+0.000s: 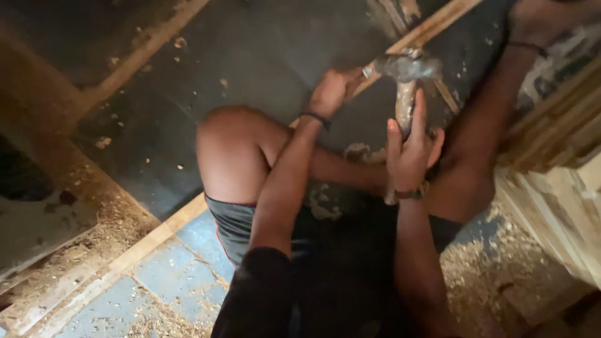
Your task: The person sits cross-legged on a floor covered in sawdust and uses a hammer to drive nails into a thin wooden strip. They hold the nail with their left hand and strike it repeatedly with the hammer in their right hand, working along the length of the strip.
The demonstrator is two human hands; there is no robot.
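My right hand [410, 150] grips the wooden handle of a hammer [407, 78], whose metal head hangs just above a long thin wooden strip [432, 28]. My left hand [332, 91] pinches something small against that strip, right beside the hammer head; it looks like a nail, but it is too small to be sure. The strip runs diagonally across a dark panel [263, 56] that lies on the floor. I sit with my bare knees on either side of the work, the left knee [231, 144] raised over the panel.
A second wooden strip [144, 53] crosses the panel at upper left. A stack of pale wooden boards [557, 144] stands at the right. Sawdust [488, 263] covers the blue tiled floor [181, 275], and a long batten [125, 263] lies at lower left.
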